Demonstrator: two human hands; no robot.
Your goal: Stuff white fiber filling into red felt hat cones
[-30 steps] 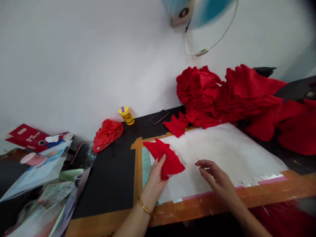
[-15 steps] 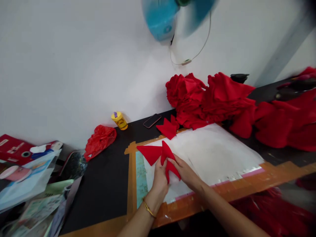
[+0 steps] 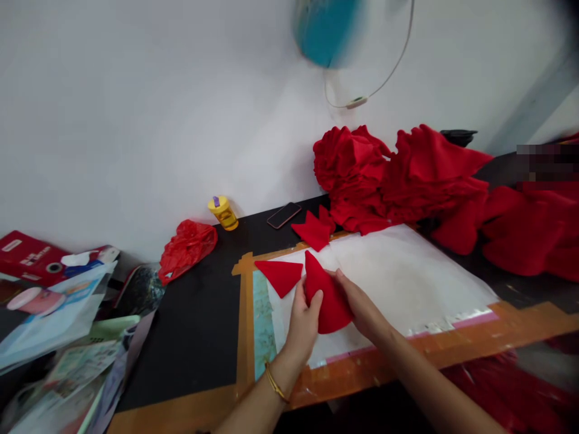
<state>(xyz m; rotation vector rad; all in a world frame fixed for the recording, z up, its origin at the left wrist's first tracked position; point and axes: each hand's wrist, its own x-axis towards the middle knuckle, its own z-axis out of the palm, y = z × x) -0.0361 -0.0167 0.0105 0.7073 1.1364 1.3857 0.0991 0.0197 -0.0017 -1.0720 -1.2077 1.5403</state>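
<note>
While red triangle [image 3: 280, 276] lies beside, left hand [image 3: 304, 322], right hand [image 3: 362, 307] pinch red cone [image 3: 331, 299].

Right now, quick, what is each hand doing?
Left hand: closed on the red cloth piece.
Right hand: holding the same piece from the other side.

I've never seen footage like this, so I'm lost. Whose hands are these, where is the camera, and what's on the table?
No machine here: a person wears one camera on the head, looking down at their own bare hands. The left hand and right hand together hold a red cone-shaped fabric piece over a white sheet taped to the black table. A flat red fabric triangle lies beside it. Behind are a heap of red fabric, a dark phone and a small yellow lidded cup.
</note>
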